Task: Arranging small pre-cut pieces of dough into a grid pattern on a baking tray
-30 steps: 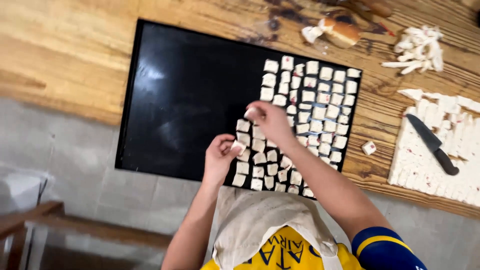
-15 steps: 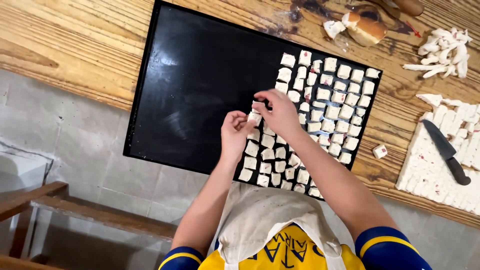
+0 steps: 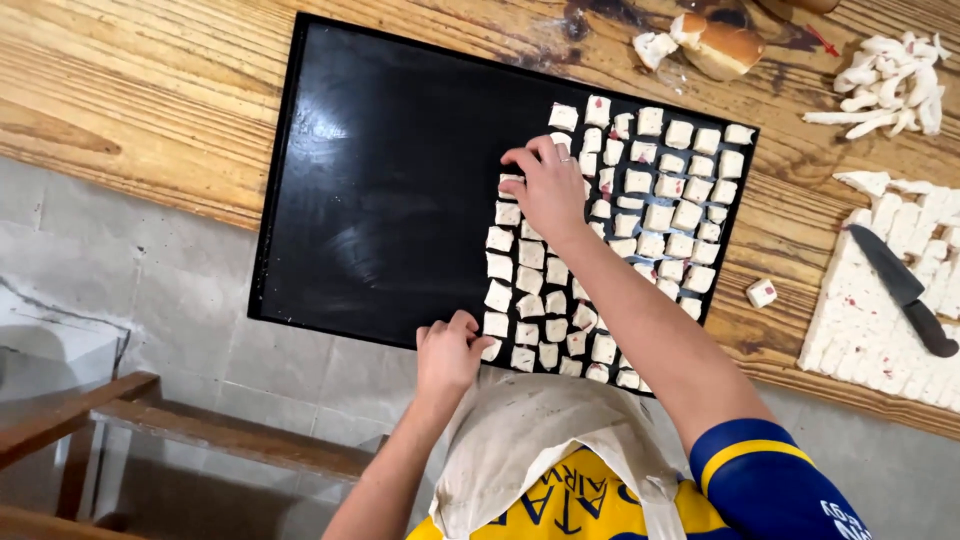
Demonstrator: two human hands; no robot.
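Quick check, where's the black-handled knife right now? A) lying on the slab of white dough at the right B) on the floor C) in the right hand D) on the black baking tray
A: the black-handled knife lies on the flat slab of white dough at the right of the wooden table, off the black baking tray and away from both hands; the right hand rests on the small white dough squares on the tray.

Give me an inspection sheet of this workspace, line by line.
Surface: wooden table, planks with visible grain.
Job's things: black tray; white cubes in rows on its right part.
Clutter: knife on white slab; strips; bread roll; stray cube.
Hands: right hand on the cubes; left hand at the tray's near edge.
Cables: nothing seen.
Surroundings: tiled floor; wooden frame.
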